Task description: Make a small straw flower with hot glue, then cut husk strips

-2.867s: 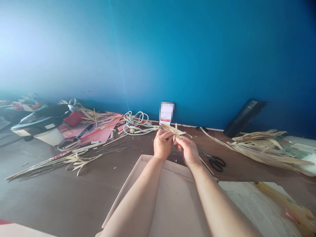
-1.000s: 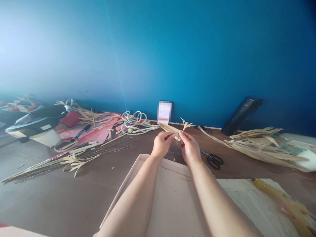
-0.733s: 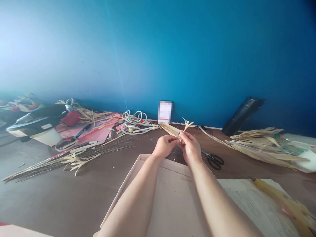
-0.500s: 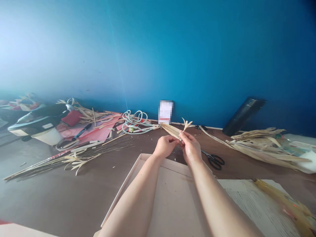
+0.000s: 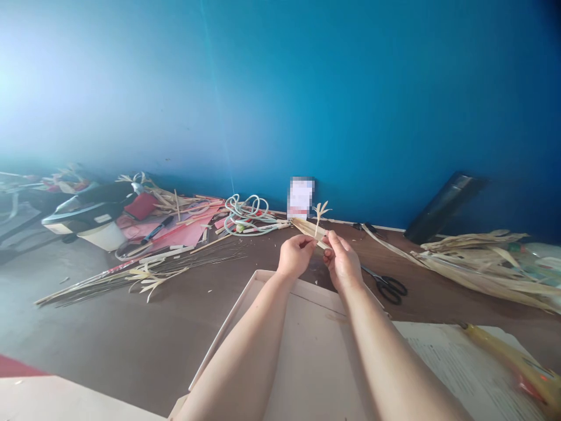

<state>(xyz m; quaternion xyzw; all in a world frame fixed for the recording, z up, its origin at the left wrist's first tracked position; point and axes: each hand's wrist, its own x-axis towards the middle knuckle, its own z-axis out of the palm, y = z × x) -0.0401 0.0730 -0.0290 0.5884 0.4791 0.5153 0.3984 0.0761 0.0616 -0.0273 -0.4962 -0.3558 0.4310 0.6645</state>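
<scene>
My left hand [image 5: 298, 255] is closed, thumb and fingertips pinched on the thin stem of a pale dried-husk flower [image 5: 321, 211]. The flower stands upright, its narrow petals fanned out at the top. Just to the right, my right hand [image 5: 342, 262] is closed with its thumb and fingers on the near end of a flat, pale dried-husk strip [image 5: 303, 225]. That strip slants away to the far left, behind the flower stem. Both hands are above the far edge of a shallow white box lid [image 5: 315, 351]. Black-handled scissors [image 5: 391, 289] lie right of my right hand.
A glue gun [image 5: 511, 359] lies on printed paper [image 5: 442, 362] at the right. Dried husks [image 5: 477, 257] are behind it, near a black cylinder [image 5: 442, 207]. Leftward are a coiled pale cable [image 5: 248, 213], wire stems [image 5: 175, 275], pink paper [image 5: 193, 225] and a phone-like card [image 5: 301, 196] against the wall.
The flower has gone from my right fingertips to my left fingertips. My right hand has moved slightly right, onto the husk strip. The whole view has shifted a little.
</scene>
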